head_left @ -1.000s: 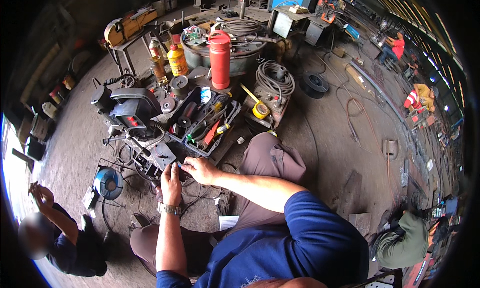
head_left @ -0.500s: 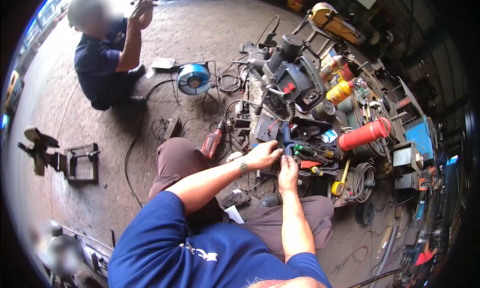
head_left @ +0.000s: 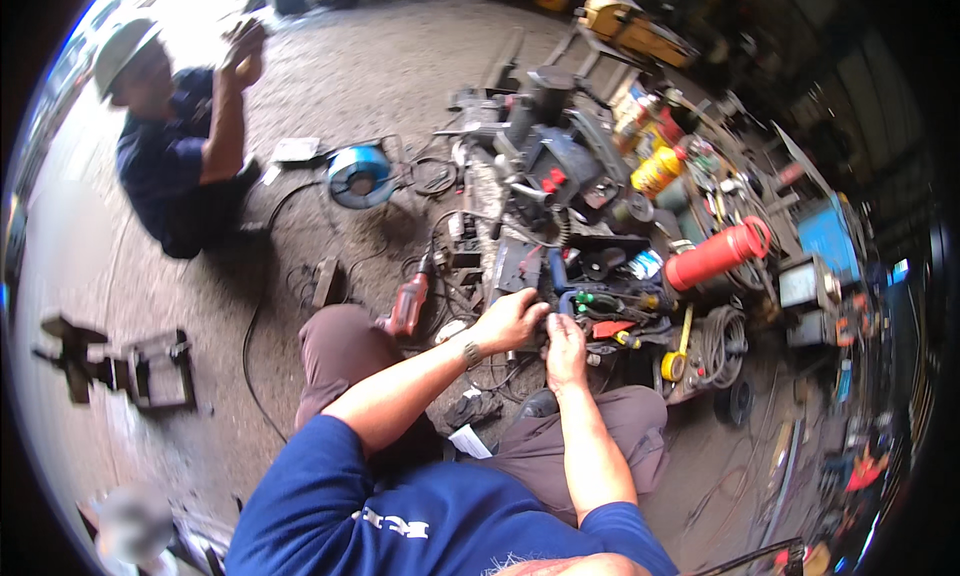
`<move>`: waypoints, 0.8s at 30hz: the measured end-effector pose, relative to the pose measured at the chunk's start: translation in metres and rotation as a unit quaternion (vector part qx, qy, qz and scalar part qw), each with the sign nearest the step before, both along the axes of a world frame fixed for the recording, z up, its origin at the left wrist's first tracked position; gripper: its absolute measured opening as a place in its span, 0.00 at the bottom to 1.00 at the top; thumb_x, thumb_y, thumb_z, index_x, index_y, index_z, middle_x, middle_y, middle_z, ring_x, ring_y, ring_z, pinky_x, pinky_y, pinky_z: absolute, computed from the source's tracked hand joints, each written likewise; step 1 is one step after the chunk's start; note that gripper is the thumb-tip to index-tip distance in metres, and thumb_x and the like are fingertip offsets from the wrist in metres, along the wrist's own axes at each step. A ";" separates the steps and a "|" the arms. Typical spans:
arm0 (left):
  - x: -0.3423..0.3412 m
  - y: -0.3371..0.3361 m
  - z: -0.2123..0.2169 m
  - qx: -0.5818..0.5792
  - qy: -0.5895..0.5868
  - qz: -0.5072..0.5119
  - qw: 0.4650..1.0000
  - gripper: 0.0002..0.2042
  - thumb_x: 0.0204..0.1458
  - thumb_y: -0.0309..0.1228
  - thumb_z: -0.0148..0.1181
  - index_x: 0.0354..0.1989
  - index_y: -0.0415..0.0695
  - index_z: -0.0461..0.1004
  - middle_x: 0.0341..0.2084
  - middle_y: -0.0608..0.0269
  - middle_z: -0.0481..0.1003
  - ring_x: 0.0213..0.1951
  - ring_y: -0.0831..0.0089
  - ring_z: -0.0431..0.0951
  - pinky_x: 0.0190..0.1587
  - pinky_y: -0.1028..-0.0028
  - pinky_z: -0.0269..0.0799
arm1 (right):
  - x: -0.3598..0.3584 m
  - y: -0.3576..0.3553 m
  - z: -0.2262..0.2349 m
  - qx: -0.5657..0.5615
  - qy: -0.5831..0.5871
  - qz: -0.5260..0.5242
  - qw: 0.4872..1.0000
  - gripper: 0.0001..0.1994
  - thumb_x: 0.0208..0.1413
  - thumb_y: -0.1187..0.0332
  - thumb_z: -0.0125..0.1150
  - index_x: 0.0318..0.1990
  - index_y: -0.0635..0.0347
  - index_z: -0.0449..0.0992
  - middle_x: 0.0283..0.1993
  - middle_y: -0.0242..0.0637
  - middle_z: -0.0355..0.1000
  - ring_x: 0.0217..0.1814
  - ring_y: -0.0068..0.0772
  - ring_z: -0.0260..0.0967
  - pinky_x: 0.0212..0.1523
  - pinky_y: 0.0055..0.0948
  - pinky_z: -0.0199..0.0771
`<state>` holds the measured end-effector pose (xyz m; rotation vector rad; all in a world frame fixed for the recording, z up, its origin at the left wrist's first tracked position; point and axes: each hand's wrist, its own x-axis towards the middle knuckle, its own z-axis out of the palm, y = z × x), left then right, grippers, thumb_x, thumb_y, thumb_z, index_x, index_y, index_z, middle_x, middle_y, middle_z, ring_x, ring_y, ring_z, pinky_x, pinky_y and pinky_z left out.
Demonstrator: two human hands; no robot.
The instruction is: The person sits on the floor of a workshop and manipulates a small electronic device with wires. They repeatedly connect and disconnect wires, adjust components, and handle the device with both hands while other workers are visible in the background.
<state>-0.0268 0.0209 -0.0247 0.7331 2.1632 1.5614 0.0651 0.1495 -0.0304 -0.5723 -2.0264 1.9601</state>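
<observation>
- The fingers (head_left: 535, 311) of the left hand (head_left: 512, 319) are curled shut around a small dark part (head_left: 547, 319), which is too small and hidden to tell apart from the clutter.
- The right hand (head_left: 565, 338) has its fingers pinched together on the same small part, touching the left hand; both hands meet on the concrete floor (head_left: 330, 86) just in front of the person's knees.
- A wristwatch (head_left: 470, 353) sits on the left wrist.
- Just beyond the hands lies a dark metal plate (head_left: 518, 266), with blue-handled tools (head_left: 565, 298) beside it and green and red handled tools (head_left: 610, 311) to their right.
- A red power drill (head_left: 408, 304) lies on the floor beside the left knee, its cord trailing away.
- Farther out stands a dark machine with red knobs (head_left: 555, 171).
- To the right lie a red cylinder (head_left: 715, 256) on its side, a yellow bottle (head_left: 657, 171) and a coil of grey cable (head_left: 722, 341).
- A blue cable reel (head_left: 358, 176) stands well apart on the left.
- Beyond it another person (head_left: 185, 146) in a hat crouches, hands raised.
- A metal bracket (head_left: 130, 366) rests near the floor's left edge.
</observation>
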 end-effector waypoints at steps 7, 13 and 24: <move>-0.005 0.001 0.010 -0.022 -0.042 -0.009 0.999 0.21 0.65 0.45 0.50 0.37 0.33 0.74 0.21 0.57 0.70 0.28 0.76 0.67 0.34 0.69 0.68 | -0.007 -0.001 0.013 0.208 0.010 -0.008 0.978 0.15 0.64 0.60 0.57 0.34 0.65 0.74 0.24 0.48 0.71 0.26 0.42 0.72 0.29 0.38 0.68; 0.000 0.009 0.002 0.131 -0.149 -0.053 0.979 0.14 0.63 0.36 0.58 0.39 0.36 0.68 0.30 0.68 0.70 0.34 0.81 0.66 0.35 0.74 0.67 | -0.004 0.010 0.012 0.215 0.005 -0.032 0.976 0.15 0.64 0.60 0.54 0.34 0.65 0.74 0.27 0.51 0.72 0.30 0.50 0.74 0.31 0.41 0.69; -0.012 -0.006 -0.018 0.073 -0.155 -0.061 0.983 0.14 0.67 0.36 0.50 0.38 0.36 0.77 0.30 0.78 0.72 0.32 0.89 0.63 0.34 0.81 0.62 | -0.004 0.002 0.017 0.208 -0.001 0.023 0.978 0.15 0.65 0.61 0.54 0.33 0.66 0.71 0.22 0.41 0.66 0.26 0.29 0.64 0.29 0.36 0.64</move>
